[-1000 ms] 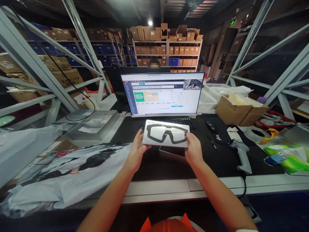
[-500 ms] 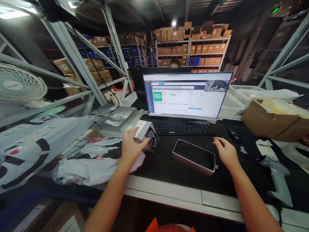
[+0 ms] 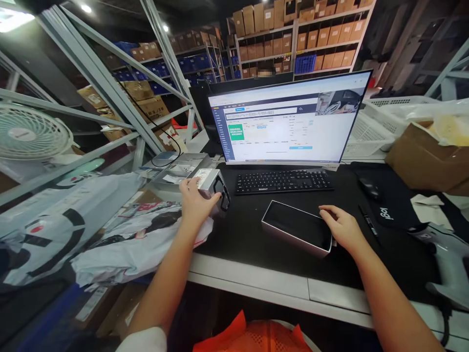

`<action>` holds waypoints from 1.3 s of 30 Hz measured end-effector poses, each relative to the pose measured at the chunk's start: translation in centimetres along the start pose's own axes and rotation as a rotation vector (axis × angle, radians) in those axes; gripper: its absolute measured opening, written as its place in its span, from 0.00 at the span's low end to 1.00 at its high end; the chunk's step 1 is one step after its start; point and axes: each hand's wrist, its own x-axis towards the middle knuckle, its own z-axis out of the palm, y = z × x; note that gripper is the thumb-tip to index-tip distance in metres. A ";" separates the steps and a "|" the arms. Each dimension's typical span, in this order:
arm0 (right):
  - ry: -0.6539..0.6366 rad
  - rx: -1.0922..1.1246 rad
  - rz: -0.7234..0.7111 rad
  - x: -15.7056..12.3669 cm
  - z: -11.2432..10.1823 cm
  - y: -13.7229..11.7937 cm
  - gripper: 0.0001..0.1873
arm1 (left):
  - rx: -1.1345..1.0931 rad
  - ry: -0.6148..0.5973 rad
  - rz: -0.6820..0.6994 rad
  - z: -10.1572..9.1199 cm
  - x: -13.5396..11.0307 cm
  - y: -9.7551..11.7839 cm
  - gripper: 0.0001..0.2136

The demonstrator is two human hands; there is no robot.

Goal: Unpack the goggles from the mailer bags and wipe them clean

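My left hand (image 3: 197,199) is closed around the side of a small grey box (image 3: 211,182) with a white label on top and a dark looped shape on its side. My right hand (image 3: 340,226) is at the far right corner of a shallow open box (image 3: 293,238), fingers loosely bent and the thumb side facing the box. Whether its fingertips touch the rim, I cannot tell. The open box has pale walls and a dark inside, with a small tab at its right end. Beneath my left forearm lie crumpled printed plastic bags (image 3: 128,252).
Behind the boxes stand a keyboard (image 3: 284,181) and a lit monitor (image 3: 278,129). To the right are a mouse (image 3: 369,188), a pen (image 3: 369,222), a handheld scanner (image 3: 449,264) and a cardboard box (image 3: 427,154). A grey tray (image 3: 176,182) and a fan (image 3: 31,132) are on the left.
My right hand has come left, closer to the open box's right end. My left hand keeps its hold on the small box. The head view has tilted down and turned slightly.
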 end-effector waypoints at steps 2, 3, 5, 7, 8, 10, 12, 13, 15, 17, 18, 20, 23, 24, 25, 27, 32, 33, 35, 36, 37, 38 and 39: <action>-0.019 0.012 0.007 -0.2 0.0 -0.2 0.25 | -0.022 0.019 0.011 0.2 -1.0 -0.3 0.41; -0.029 0.023 0.014 -0.4 0.0 -0.3 0.25 | -0.030 0.038 0.018 0.1 -1.6 -0.3 0.43; -0.043 0.049 0.024 -0.5 0.1 -0.5 0.26 | -0.055 0.131 0.077 -0.2 -3.0 0.4 0.46; -0.044 0.066 0.011 -0.6 0.1 -0.6 0.25 | -0.124 0.223 0.202 -0.5 -4.7 2.5 0.41; -0.039 0.069 -0.002 -0.5 0.1 -0.5 0.25 | -0.179 0.231 0.300 -0.5 -5.7 4.1 0.35; -0.019 0.074 -0.026 -0.3 0.2 -0.3 0.24 | -0.303 -0.028 0.525 0.0 -7.6 8.2 0.21; 0.008 0.097 -0.032 0.0 0.3 0.0 0.24 | -0.374 -0.376 0.851 1.4 -9.2 12.6 0.19; 0.016 0.112 -0.033 0.2 0.4 0.3 0.24 | -0.380 -0.505 0.963 2.4 -9.7 14.7 0.21; 0.030 0.137 -0.043 0.6 0.5 0.7 0.25 | -0.396 -0.667 1.104 4.5 -9.9 18.2 0.22; 0.055 0.148 -0.051 1.0 0.6 1.1 0.25 | -0.398 -0.759 1.171 6.2 -9.3 20.4 0.22; 0.071 0.153 -0.048 1.2 0.7 1.4 0.26 | -0.397 -0.796 1.183 6.8 -8.9 21.1 0.23; 0.094 0.174 -0.028 1.6 0.9 1.8 0.27 | -0.399 -0.858 1.175 7.6 -8.2 21.7 0.23; 0.067 0.209 -0.011 2.0 1.4 2.5 0.29 | -0.419 -0.838 1.143 8.1 -7.8 21.5 0.23; 0.044 0.209 -0.014 2.1 1.5 2.7 0.30 | -0.434 -0.788 1.143 8.2 -7.7 21.2 0.22; 0.018 0.204 -0.018 2.3 1.6 2.9 0.31 | -0.453 -0.725 1.141 8.3 -7.7 21.0 0.22; -0.044 0.186 -0.034 2.4 1.6 3.3 0.33 | -0.492 -0.613 1.106 8.5 -7.6 20.4 0.21; -0.244 0.162 -0.113 2.2 1.9 3.1 0.29 | -0.411 -0.660 0.944 8.6 -6.9 19.3 0.15; -0.259 0.152 -0.117 2.0 2.0 3.0 0.28 | -0.375 -0.715 0.941 8.5 -6.8 19.2 0.12; -0.255 0.125 -0.115 1.7 2.4 2.8 0.26 | -0.329 -0.820 0.970 8.3 -6.6 18.9 0.10; -0.244 0.111 -0.113 1.6 2.5 2.7 0.26 | -0.324 -0.857 0.994 8.1 -6.4 18.7 0.11; -0.230 0.100 -0.108 1.5 2.6 2.6 0.25 | -0.328 -0.881 1.018 8.0 -6.2 18.6 0.12; -0.226 0.095 -0.107 1.5 2.7 2.6 0.25 | -0.337 -0.892 1.040 7.9 -6.0 18.5 0.13; -0.232 0.096 -0.110 1.5 2.7 2.5 0.26 | -0.345 -0.895 1.058 7.8 -5.8 18.3 0.16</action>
